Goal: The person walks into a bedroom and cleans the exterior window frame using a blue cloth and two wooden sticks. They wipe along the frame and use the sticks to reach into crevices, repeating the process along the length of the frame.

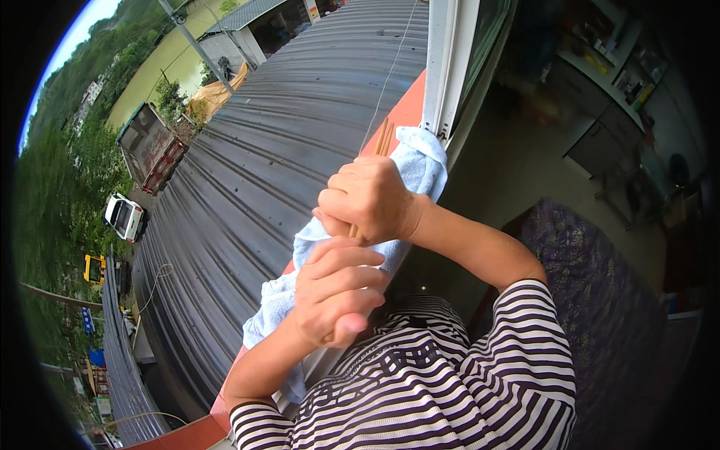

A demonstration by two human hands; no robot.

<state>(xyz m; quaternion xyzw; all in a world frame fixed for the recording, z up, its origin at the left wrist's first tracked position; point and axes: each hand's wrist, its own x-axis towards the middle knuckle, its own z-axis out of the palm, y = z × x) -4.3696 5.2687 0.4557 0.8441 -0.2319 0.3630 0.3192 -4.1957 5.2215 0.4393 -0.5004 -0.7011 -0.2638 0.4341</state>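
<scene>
My right hand [368, 194] is closed in a fist around several slim wooden sticks that look like chopsticks [384, 139]. Their ends stick out above the fist, and a short length shows below it. Lower down, my left hand [340, 289] wraps around the same bundle, its fingers curled and partly blurred. The two hands nearly touch, and they hide most of the sticks. Under both hands a pale blue terry towel [419, 163] lies bunched along the reddish window ledge [413, 104]. Whether the hands press on the towel, I cannot tell.
A white window frame [453, 62] rises beyond the towel. Outside lies a dark corrugated metal roof [270, 163], with a thin wire [388, 79] across it. Parked beyond are a white pickup [124, 217] and a truck bed [149, 143]. Indoors, a dark patterned cloth [585, 270] hangs at right.
</scene>
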